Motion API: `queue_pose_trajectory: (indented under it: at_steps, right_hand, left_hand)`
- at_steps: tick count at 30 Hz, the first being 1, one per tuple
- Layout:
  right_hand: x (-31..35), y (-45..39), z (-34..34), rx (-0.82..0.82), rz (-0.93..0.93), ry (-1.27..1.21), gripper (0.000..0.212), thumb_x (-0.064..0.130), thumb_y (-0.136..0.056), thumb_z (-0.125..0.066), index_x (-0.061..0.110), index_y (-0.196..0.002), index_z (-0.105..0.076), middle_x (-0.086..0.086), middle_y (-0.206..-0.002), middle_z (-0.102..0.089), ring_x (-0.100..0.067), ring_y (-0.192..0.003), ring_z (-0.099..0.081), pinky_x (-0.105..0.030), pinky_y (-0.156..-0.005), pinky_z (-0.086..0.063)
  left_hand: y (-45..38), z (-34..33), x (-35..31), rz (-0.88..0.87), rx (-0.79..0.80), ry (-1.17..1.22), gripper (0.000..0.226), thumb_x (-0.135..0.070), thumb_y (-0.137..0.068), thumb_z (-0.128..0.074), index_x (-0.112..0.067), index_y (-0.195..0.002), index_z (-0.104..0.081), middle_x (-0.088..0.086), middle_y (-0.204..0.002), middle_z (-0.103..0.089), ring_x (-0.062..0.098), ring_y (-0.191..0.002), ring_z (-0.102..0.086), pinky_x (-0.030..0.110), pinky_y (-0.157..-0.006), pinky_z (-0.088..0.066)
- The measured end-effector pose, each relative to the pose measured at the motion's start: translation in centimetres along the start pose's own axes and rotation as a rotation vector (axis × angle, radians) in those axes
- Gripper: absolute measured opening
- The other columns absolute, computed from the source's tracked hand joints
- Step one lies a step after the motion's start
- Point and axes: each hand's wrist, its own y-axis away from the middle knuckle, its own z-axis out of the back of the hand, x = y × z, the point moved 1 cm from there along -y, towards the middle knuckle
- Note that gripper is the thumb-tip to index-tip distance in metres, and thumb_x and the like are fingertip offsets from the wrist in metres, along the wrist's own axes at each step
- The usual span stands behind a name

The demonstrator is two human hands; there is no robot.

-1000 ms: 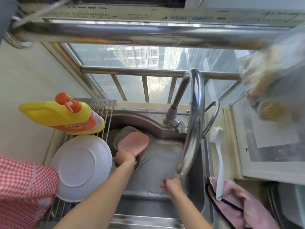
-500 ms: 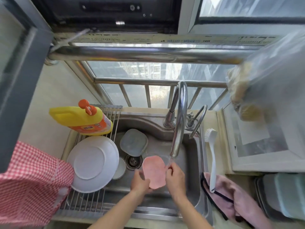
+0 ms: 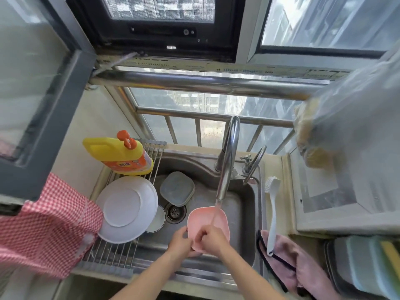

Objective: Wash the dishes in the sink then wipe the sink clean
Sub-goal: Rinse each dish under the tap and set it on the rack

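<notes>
Rinsing a pink dish (image 3: 207, 221) under the tap (image 3: 227, 169) stream over the sink (image 3: 242, 204), left hand (image 3: 180, 241) gripping its near-left edge, right hand (image 3: 213, 240) curled over its near rim, grey dish (image 3: 177, 188) left of the tap, white plate (image 3: 127, 208) on the rack (image 3: 112, 252) farther left.

I see the stainless steel sink (image 3: 244, 198) sunk in the surface, my hands holding the pink squarish plastic dish (image 3: 207, 221) over it, below the curved metal tap (image 3: 227, 167). Behind the dish lies the grey squarish lid (image 3: 177, 188), with the round drain (image 3: 175, 211) between them. Left of the sink, the white round plate (image 3: 127, 208) and yellow detergent bottle (image 3: 121, 154) sit on the wire rack (image 3: 112, 254). Right of it, the white dish brush (image 3: 271, 213) rests on the pink cloth (image 3: 296, 269)
</notes>
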Motion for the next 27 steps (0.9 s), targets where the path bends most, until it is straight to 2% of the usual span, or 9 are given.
queue_pose_trajectory:
  at_steps: [3,6,9,12,17,19,22,24,27]
  right_hand:
    - [0.7,0.5,1.3,-0.194,-0.121,0.080,0.024,0.021,-0.100,-0.045,0.022,-0.113,-0.066,-0.006,-0.113,-0.067,-0.026,-0.109,-0.062,-0.031,-0.090,-0.049]
    - [2.1,0.9,2.3,-0.364,-0.081,0.165,0.024,0.014,-0.095,-0.047,0.025,-0.113,-0.059,-0.005,-0.109,-0.063,-0.029,-0.105,-0.061,-0.032,-0.079,-0.045]
    - [2.3,0.6,1.5,-0.161,0.025,0.291,0.038,0.015,-0.085,-0.048,0.027,-0.118,-0.062,0.000,-0.113,-0.063,-0.021,-0.103,-0.061,-0.031,-0.086,-0.050]
    - [3.2,3.1,0.4,0.066,0.115,0.292,0.023,0.011,-0.087,-0.057,0.027,-0.102,-0.063,0.005,-0.096,-0.061,-0.014,-0.090,-0.056,-0.024,-0.083,-0.048]
    - [0.7,3.4,1.6,-0.115,0.032,0.447,0.025,0.009,-0.095,-0.053,0.013,-0.118,-0.061,-0.010,-0.113,-0.055,-0.033,-0.117,-0.057,-0.030,-0.090,-0.044]
    - [1.1,3.1,1.9,-0.170,0.069,0.592,0.040,0.021,-0.097,-0.052,0.007,-0.135,-0.052,-0.019,-0.132,-0.051,-0.039,-0.128,-0.049,-0.031,-0.089,-0.043]
    - [3.3,3.1,2.3,-0.183,0.123,0.415,0.054,0.047,-0.078,-0.052,0.019,-0.124,-0.060,-0.009,-0.126,-0.056,-0.039,-0.119,-0.052,-0.040,-0.096,-0.046]
    - [4.1,3.3,2.1,-0.073,0.175,0.407,0.043,0.036,-0.081,-0.054,0.026,-0.123,-0.062,-0.004,-0.132,-0.047,-0.029,-0.125,-0.045,-0.041,-0.109,-0.038]
    - [3.4,3.8,1.7,0.016,0.262,0.319,0.028,0.009,-0.086,-0.048,0.025,-0.104,-0.064,0.001,-0.108,-0.058,-0.019,-0.102,-0.054,-0.035,-0.098,-0.048]
  left_hand:
    - [0.6,-0.3,-0.1,-0.009,0.018,-0.022,0.050,0.015,-0.086,-0.038,-0.014,-0.117,-0.065,0.015,-0.095,-0.074,0.030,-0.078,-0.076,0.043,-0.068,-0.063]
    - [1.3,0.0,-0.3,-0.028,0.069,-0.077,0.052,0.013,-0.086,-0.036,-0.016,-0.115,-0.069,0.012,-0.091,-0.076,0.026,-0.080,-0.076,0.043,-0.070,-0.063]
    - [1.9,1.0,-0.6,-0.032,0.113,-0.116,0.053,0.009,-0.086,-0.039,-0.021,-0.115,-0.071,0.007,-0.092,-0.078,0.022,-0.082,-0.076,0.037,-0.069,-0.063]
    - [1.9,2.2,-1.5,-0.049,0.123,-0.120,0.045,0.008,-0.089,-0.046,-0.018,-0.115,-0.072,0.012,-0.092,-0.077,0.028,-0.081,-0.076,0.046,-0.071,-0.063]
    - [2.4,2.8,-3.3,-0.062,0.160,-0.169,0.056,0.016,-0.089,-0.037,-0.020,-0.124,-0.062,0.014,-0.098,-0.074,0.025,-0.075,-0.074,0.036,-0.065,-0.063]
    - [2.9,2.3,-3.6,-0.051,0.202,-0.178,0.050,0.013,-0.091,-0.037,-0.018,-0.122,-0.061,0.017,-0.099,-0.074,0.029,-0.078,-0.076,0.037,-0.068,-0.064]
    - [3.0,1.8,-3.8,-0.060,0.234,-0.153,0.043,0.011,-0.091,-0.040,-0.011,-0.118,-0.065,0.021,-0.103,-0.074,0.032,-0.086,-0.076,0.044,-0.077,-0.063]
    - [2.7,1.7,-4.0,-0.070,0.226,-0.113,0.041,0.011,-0.091,-0.044,-0.007,-0.120,-0.067,0.020,-0.101,-0.075,0.031,-0.086,-0.076,0.045,-0.076,-0.063]
    - [2.8,2.1,-4.6,-0.076,0.206,-0.071,0.034,0.011,-0.092,-0.051,-0.006,-0.115,-0.070,0.019,-0.099,-0.076,0.029,-0.085,-0.075,0.039,-0.069,-0.063]
